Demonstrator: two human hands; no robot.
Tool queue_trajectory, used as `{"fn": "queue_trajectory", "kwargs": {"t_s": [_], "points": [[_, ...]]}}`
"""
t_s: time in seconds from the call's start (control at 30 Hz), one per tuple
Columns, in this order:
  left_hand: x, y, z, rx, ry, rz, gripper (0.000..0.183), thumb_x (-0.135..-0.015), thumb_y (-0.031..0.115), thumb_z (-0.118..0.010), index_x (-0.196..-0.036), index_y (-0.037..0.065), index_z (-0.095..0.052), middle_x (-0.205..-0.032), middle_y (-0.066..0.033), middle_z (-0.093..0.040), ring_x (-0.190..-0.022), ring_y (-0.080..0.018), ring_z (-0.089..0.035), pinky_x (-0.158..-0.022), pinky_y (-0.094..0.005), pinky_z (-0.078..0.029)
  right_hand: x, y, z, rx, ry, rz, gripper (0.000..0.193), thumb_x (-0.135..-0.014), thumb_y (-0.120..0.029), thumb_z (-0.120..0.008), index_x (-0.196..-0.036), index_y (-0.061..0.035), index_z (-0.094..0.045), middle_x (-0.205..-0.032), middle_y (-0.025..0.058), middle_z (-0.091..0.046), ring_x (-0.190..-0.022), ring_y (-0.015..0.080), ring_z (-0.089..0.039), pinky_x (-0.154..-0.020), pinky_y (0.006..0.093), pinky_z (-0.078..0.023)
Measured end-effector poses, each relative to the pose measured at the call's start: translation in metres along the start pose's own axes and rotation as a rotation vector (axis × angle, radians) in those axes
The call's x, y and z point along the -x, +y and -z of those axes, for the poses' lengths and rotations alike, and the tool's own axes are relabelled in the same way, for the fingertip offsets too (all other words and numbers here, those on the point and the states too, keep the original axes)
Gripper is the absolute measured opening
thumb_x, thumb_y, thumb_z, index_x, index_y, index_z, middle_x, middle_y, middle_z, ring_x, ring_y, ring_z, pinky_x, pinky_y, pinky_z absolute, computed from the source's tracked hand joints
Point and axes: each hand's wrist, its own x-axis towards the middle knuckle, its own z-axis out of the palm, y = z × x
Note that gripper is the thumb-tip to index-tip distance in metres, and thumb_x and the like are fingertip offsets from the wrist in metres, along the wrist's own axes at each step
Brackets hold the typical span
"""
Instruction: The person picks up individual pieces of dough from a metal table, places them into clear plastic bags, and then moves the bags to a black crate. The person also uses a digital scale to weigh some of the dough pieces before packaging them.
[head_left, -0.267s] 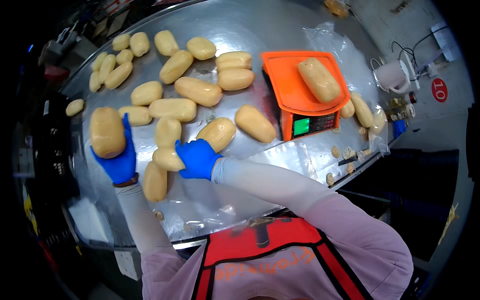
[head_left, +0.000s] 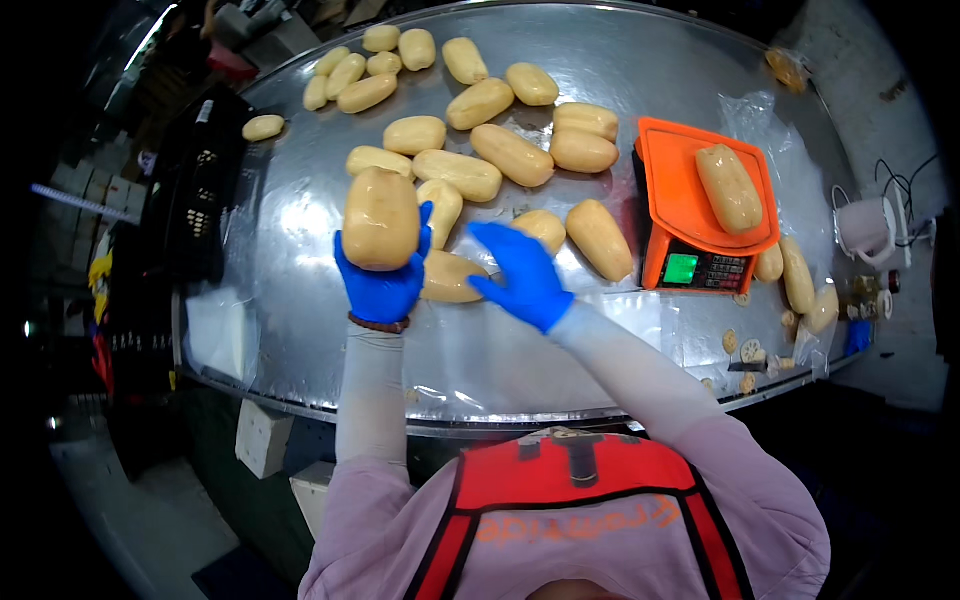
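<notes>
My left hand, in a blue glove, cradles a thick, pale lotus root section from below, its fingers curled round the side. To the right, my gloved right hand is open with fingers apart, above the table and holding nothing. Closest to it is a lotus root section, lying between my two hands and partly covered. Just beyond its fingers lies another lotus root section, and to the right a longer lotus root. Several more pale sections are spread over the far left of the table.
An orange scale with a lit green display bears one lotus root section. Clear plastic film, more roots and cut slices are at the metal table's right side. A black crate stands at its left.
My right hand has let go of the lotus root section it was touching and opened. My left hand, still holding its section, has come nearer the right hand. The view has turned left.
</notes>
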Motion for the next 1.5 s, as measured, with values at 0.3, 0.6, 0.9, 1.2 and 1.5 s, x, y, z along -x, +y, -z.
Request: {"fn": "queue_trajectory", "kwargs": {"t_s": [0.3, 0.6, 0.9, 1.2, 1.5], "points": [[-0.006, -0.094, -0.047, -0.697, 0.298, -0.067, 0.07, -0.083, 0.027, -0.061, -0.144, 0.013, -0.03, -0.135, -0.0132, -0.044, -0.121, -0.0319, -0.049, -0.09, -0.0433, -0.051, 0.069, 0.105, 0.244, 0.819, 0.351, -0.427, 0.088, -0.068, -0.04, -0.078, -0.142, -0.0131, -0.037, -0.144, 0.0171, -0.037, -0.135, 0.0414, -0.025, -0.107, 0.0507, -0.025], [-0.121, -0.283, -0.115, -1.176, -0.052, -0.113, 0.089, -0.076, 0.023, -0.076, -0.143, -0.002, -0.023, -0.135, -0.0208, -0.043, -0.123, -0.0279, -0.046, -0.101, -0.0371, -0.041, 0.128, 0.133, 0.347, -0.697, 0.466, -0.864, 0.067, -0.082, -0.032, -0.068, -0.135, -0.0011, -0.042, -0.122, 0.0126, -0.054, -0.11, 0.023, -0.055, -0.086, 0.0361, -0.049], [-0.161, -0.349, -0.143, -1.744, 0.0, -0.11, 0.095, -0.073, 0.046, -0.075, -0.141, -0.003, -0.03, -0.136, -0.0244, -0.042, -0.126, -0.0367, -0.044, -0.104, -0.0417, -0.037, 0.32, 0.06, 0.321, -2.183, 0.618, -0.875, 0.094, -0.081, -0.071, -0.045, -0.147, -0.0083, -0.02, -0.143, 0.0289, -0.029, -0.122, 0.0499, -0.042, -0.09, 0.0615, -0.046], [0.076, -0.344, -0.027, -1.864, 0.235, -0.15, 0.034, -0.076, 0.026, -0.076, -0.101, 0.006, -0.063, -0.094, -0.0092, -0.06, -0.079, -0.0199, -0.059, -0.069, -0.0319, -0.049, 0.364, 0.06, 0.295, -2.139, 0.318, -0.976, 0.081, -0.085, -0.043, -0.063, -0.146, -0.0074, -0.023, -0.146, 0.0227, -0.029, -0.132, 0.0422, -0.034, -0.098, 0.0601, -0.04], [0.139, -0.343, 0.0, -2.115, 0.453, -0.065, 0.019, -0.07, 0.024, -0.076, -0.074, 0.01, -0.064, -0.088, -0.0104, -0.058, -0.081, -0.031, -0.059, -0.07, -0.0414, -0.048, 0.296, 0.078, 0.278, -0.703, -0.312, -0.918, 0.073, -0.082, -0.037, -0.068, -0.137, -0.0003, -0.037, -0.131, 0.0157, -0.051, -0.119, 0.0311, -0.052, -0.096, 0.0397, -0.045]]}}
